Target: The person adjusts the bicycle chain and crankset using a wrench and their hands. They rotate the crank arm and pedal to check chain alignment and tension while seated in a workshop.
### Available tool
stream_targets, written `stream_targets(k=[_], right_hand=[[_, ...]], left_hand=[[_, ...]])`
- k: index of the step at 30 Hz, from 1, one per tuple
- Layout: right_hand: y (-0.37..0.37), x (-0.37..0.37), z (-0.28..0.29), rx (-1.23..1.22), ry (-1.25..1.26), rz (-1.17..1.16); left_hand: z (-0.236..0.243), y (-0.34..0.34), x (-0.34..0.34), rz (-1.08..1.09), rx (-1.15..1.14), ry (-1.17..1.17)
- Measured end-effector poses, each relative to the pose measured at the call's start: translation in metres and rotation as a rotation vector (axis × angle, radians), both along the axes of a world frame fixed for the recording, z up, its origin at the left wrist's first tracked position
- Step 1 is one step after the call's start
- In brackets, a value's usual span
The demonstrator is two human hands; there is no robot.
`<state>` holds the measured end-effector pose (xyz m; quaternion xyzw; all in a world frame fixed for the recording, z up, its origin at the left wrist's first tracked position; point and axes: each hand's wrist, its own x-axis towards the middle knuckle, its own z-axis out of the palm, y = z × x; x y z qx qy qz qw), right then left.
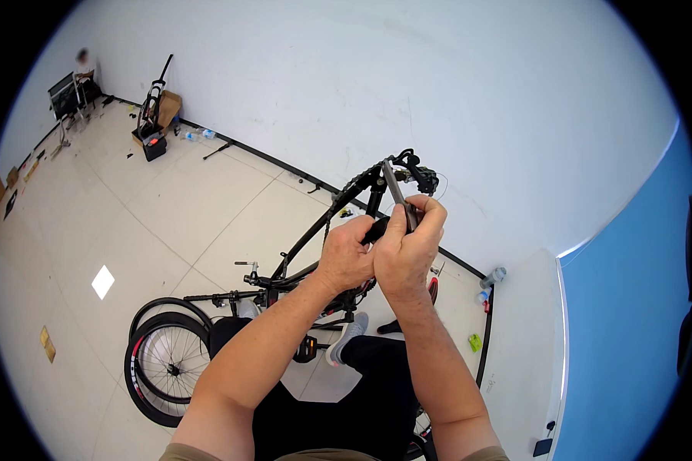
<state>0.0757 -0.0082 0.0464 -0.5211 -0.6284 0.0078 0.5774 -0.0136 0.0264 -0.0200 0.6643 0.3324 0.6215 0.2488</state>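
Note:
A black bicycle frame [315, 229] stands in front of me, its chain running up to the rear derailleur [424, 178]. My right hand [407, 250] is closed round a long, flat grey metal tool [394, 184]; its exact kind does not show. The tool's far end reaches the frame's rear end beside the derailleur. Close against the right wrist, my left hand [348, 255] curls its fingers round a black tube of the frame. Part of that grip is hidden behind the hands.
A spoked wheel [173, 370] and a loose tyre [150, 307] lie at the lower left. A black fork [152, 104] stands by a cardboard box [169, 107] along the wall. Bottles [494, 276] stand at right. Far left, a person [84, 65] sits near a chair.

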Motion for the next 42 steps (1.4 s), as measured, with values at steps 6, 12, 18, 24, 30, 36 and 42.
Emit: stream_targets(k=[6, 12, 18, 24, 30, 36, 42], right_hand=[[0.007, 0.005, -0.013, 0.114, -0.071, -0.001], [0.005, 0.004, -0.015, 0.131, -0.005, 0.038], [0.004, 0.001, -0.012, 0.104, -0.006, 0.039], [0.010, -0.003, -0.009, 0.077, -0.015, 0.031], [0.014, 0.002, -0.012, 0.130, -0.248, -0.035], [0.005, 0.022, -0.017, 0.112, -0.167, 0.198], [-0.017, 0.043, -0.014, 0.014, 0.245, 0.412]], left_hand=[[-0.005, 0.003, 0.001, -0.030, -0.028, -0.009], [-0.009, 0.005, 0.000, -0.012, -0.035, 0.028], [-0.006, 0.003, -0.003, -0.025, -0.044, 0.036], [-0.005, 0.002, -0.004, -0.037, -0.013, 0.023], [-0.013, 0.006, -0.001, -0.033, 0.014, -0.007], [-0.009, 0.002, -0.001, 0.012, 0.025, -0.002], [0.000, -0.005, -0.001, 0.022, -0.004, 0.011]])
